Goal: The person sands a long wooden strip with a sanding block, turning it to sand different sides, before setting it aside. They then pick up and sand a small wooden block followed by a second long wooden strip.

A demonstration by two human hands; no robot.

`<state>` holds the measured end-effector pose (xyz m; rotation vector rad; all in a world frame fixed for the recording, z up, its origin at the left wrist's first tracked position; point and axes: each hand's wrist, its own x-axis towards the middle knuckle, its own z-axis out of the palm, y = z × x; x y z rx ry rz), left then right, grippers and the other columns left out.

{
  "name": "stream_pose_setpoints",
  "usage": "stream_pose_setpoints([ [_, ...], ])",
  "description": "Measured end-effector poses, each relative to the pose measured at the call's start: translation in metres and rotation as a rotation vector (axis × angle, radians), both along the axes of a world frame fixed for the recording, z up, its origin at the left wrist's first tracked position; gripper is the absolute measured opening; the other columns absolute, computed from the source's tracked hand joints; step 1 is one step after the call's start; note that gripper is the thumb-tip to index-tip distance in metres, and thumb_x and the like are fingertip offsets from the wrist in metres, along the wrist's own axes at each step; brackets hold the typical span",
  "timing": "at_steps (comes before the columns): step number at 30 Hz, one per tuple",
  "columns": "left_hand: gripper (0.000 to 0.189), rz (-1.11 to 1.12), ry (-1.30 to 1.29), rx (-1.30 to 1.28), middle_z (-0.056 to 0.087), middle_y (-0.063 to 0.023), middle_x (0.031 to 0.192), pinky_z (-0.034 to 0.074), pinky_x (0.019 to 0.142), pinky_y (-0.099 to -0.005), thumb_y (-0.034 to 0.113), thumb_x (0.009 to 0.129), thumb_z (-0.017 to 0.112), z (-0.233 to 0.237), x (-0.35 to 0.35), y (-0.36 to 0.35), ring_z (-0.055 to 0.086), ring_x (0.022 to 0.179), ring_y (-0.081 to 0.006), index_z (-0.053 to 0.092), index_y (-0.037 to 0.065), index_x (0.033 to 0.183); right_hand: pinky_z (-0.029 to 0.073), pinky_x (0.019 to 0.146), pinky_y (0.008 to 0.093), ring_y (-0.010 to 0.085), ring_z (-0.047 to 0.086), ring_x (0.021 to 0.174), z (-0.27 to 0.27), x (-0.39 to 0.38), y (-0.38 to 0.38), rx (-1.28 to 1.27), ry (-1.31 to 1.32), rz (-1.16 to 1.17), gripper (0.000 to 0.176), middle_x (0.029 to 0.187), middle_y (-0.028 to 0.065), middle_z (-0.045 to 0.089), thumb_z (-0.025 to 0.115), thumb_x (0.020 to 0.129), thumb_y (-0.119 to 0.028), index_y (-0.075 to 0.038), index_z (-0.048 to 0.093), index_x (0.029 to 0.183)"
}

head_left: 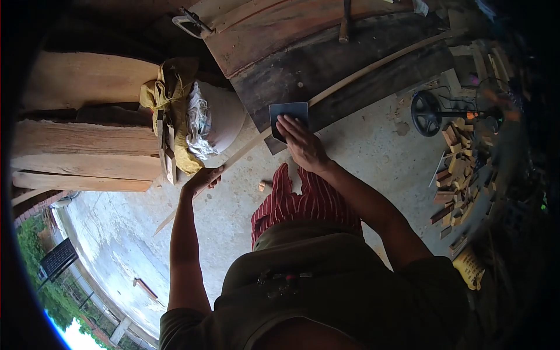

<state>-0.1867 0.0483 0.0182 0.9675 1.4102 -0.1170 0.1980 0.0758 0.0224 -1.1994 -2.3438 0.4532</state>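
Observation:
A long, thin wooden strip runs diagonally over the dark board of the workbench, and its near end sticks out past the board's edge. My left hand is closed around this overhanging part, fingers wrapped about the wood. My right hand presses a dark square sheet of sandpaper onto the strip near the board's corner. Its fingers lie over the sheet; the thumb and the sheet's underside are hidden.
A hammer lies on the bench, and a clamp grips its far left corner. Planks and a sack-draped container are at left. Wood offcuts and a black wheel are on the floor at right.

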Motion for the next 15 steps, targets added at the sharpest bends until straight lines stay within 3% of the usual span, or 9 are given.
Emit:
stream_pose_setpoints([
  [3,0.068,-0.024,0.034,-0.021,0.048,0.0017,0.062,0.040,0.056,-0.0253,0.071,0.088,0.054,-0.007,-0.003,0.000,0.047,0.058,-0.0089,0.064,0.004,0.082,0.031,0.116,0.0429,0.0291,0.037,0.140,-0.009,0.037,0.027,0.076,-0.044,-0.050,0.054,0.149,0.0153,0.041,0.059,0.088,-0.005,0.002,0.045,0.140],
  [6,0.069,0.060,0.005,0.032,0.048,0.0015,0.061,0.039,0.056,-0.0254,0.070,0.087,0.056,-0.011,-0.001,-0.005,0.046,0.058,-0.0084,0.067,0.002,0.087,0.031,0.115,0.0440,0.0319,0.036,0.140,-0.017,0.117,0.086,0.186,-0.064,-0.461,0.045,0.150,0.0167,0.040,0.051,0.098,-0.012,0.002,0.044,0.141],
  [8,0.067,-0.029,0.130,0.119,0.049,0.0004,0.061,0.040,0.056,-0.0284,0.067,0.087,0.058,0.001,0.006,-0.009,0.045,0.057,-0.0099,0.070,0.002,0.090,0.032,0.114,0.0429,0.0347,0.038,0.138,-0.023,0.168,0.120,0.195,-0.148,-0.590,0.042,0.147,0.0208,0.043,0.044,0.101,-0.014,0.004,0.044,0.139],
  [9,0.063,-0.078,0.208,0.347,0.055,-0.0035,0.062,0.042,0.055,-0.0331,0.065,0.085,0.062,-0.015,0.003,-0.019,0.051,0.054,-0.0166,0.069,0.003,0.085,0.033,0.114,0.0426,0.0357,0.038,0.137,-0.020,0.186,0.130,0.171,-0.181,-0.595,0.041,0.146,0.0221,0.042,0.043,0.101,-0.015,0.005,0.045,0.137],
  [10,0.055,-0.133,0.360,0.684,0.062,-0.0068,0.066,0.044,0.060,-0.0385,0.059,0.080,0.071,-0.029,0.006,-0.030,0.060,0.061,-0.0264,0.067,0.005,0.083,0.033,0.113,0.0429,0.0362,0.039,0.137,-0.017,0.199,0.137,0.142,-0.227,-0.600,0.041,0.146,0.0222,0.043,0.041,0.102,-0.016,0.005,0.046,0.136],
  [12,0.048,-0.085,0.624,0.943,0.066,-0.0084,0.073,0.045,0.073,-0.0414,0.052,0.075,0.078,0.004,0.042,-0.037,0.064,0.075,-0.0312,0.064,0.007,0.086,0.034,0.112,0.0430,0.0364,0.040,0.136,-0.028,0.209,0.140,-0.013,-0.182,-0.647,0.040,0.145,0.0221,0.043,0.042,0.102,-0.016,0.005,0.048,0.135],
  [13,0.044,-0.013,0.698,0.935,0.066,-0.0073,0.083,0.042,0.084,-0.0440,0.044,0.072,0.081,-0.008,0.043,-0.041,0.062,0.087,-0.0299,0.063,0.010,0.094,0.034,0.112,0.0430,0.0364,0.040,0.136,-0.033,0.205,0.132,-0.015,-0.194,-0.638,0.040,0.145,0.0221,0.043,0.042,0.102,-0.016,0.005,0.048,0.135],
  [15,0.044,-0.010,0.740,0.962,0.065,-0.0071,0.088,0.041,0.085,-0.0442,0.043,0.072,0.081,-0.021,0.047,-0.050,0.060,0.090,-0.0295,0.063,0.011,0.095,0.034,0.112,0.0428,0.0356,0.040,0.136,-0.038,0.176,0.110,0.121,-0.214,-0.627,0.040,0.146,0.0219,0.043,0.042,0.102,-0.017,0.004,0.047,0.136],
])
